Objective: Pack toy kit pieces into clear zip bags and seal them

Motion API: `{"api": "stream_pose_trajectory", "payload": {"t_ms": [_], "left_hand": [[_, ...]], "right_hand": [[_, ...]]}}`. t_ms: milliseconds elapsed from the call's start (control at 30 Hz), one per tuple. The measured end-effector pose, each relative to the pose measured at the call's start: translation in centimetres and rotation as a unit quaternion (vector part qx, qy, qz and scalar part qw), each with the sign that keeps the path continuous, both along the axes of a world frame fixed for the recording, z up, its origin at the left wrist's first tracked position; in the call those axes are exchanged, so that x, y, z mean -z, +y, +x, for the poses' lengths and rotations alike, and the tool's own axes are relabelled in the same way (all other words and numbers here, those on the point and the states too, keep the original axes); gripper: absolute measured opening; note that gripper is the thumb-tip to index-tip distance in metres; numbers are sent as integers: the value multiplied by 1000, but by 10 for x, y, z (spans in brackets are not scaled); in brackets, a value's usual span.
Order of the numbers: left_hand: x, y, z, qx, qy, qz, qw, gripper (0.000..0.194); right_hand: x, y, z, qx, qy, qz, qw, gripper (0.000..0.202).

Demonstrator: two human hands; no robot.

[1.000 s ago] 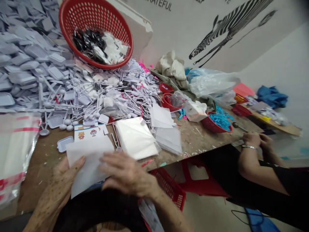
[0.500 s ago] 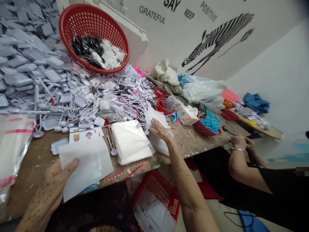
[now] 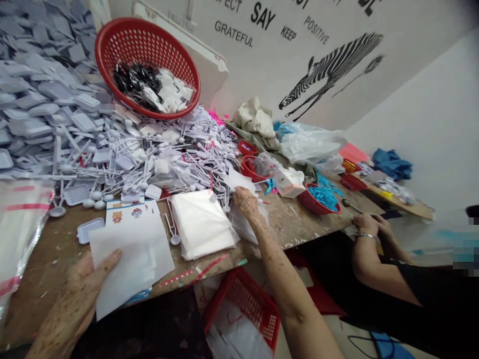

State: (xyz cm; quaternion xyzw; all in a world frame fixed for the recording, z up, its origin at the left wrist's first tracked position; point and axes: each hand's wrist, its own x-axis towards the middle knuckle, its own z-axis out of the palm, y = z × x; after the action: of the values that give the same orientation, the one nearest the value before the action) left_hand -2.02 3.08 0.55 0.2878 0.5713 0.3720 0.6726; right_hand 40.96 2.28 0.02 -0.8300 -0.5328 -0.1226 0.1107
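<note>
My left hand grips a stack of white cards at the table's front edge, thumb on top. Behind the stack lie printed cards with small cartoon animals. My right hand is at the white paper pieces right of centre; its fingertips are partly hidden, so their hold is unclear. Under its wrist is clear plastic film. Between my hands sits a folded stack of thin white bags, with white measuring spoons beside it.
A heap of white plastic parts covers the back left, with a red basket on it. Small red baskets stand to the right, near another person's hands. A red crate is below the table edge.
The view has tilted slightly upward. My right hand's fingers have drawn closer together at the white paper. My left hand still holds the white cards.
</note>
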Motion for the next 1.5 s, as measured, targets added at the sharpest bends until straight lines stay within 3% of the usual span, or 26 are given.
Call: {"api": "stream_pose_trajectory", "payload": {"t_ms": [200,300,367,433,500,633,700,767,867,1000,1100,1267,1433,1500], "left_hand": [[4,0,-3,0,-19,-8,1000,62],[2,1,-2,-5,-25,-23,999,59],[-3,1,1,-18,-27,-32,999,57],[-9,0,5,-54,-26,-42,997,55],[-15,-1,9,-105,-40,-41,993,57],[-13,-2,11,-73,-155,77,982,73],[-9,-2,8,-66,-156,116,979,77],[-6,-2,5,-64,-162,120,977,78],[-6,-3,-1,-59,-188,112,974,74],[-8,-2,-10,-18,-199,111,974,68],[-10,2,-14,2,-200,128,971,60],[-8,16,-8,-18,-196,129,972,56],[-2,25,3,-28,-214,119,969,52],[-2,28,5,-29,-211,109,971,50]], "right_hand": [[-16,2,-2,70,-7,90,993,25],[-28,-16,-35,48,-11,142,989,31],[-28,-30,-77,-26,-5,173,985,30],[-21,-40,-131,-230,20,240,943,32],[-9,-47,-187,-362,43,239,900,42],[11,-56,-269,-439,57,137,886,51],[10,-61,-282,-465,76,91,877,54],[3,-66,-277,-489,128,57,861,56],[-12,-71,-254,-445,249,70,857,55],[-19,-60,-235,-261,377,116,881,50],[-16,-40,-237,-187,479,90,853,57],[-17,-14,-247,-140,498,148,843,34],[-12,-4,-251,-153,532,130,822,47],[-8,-3,-251,-157,530,132,823,38]]}}
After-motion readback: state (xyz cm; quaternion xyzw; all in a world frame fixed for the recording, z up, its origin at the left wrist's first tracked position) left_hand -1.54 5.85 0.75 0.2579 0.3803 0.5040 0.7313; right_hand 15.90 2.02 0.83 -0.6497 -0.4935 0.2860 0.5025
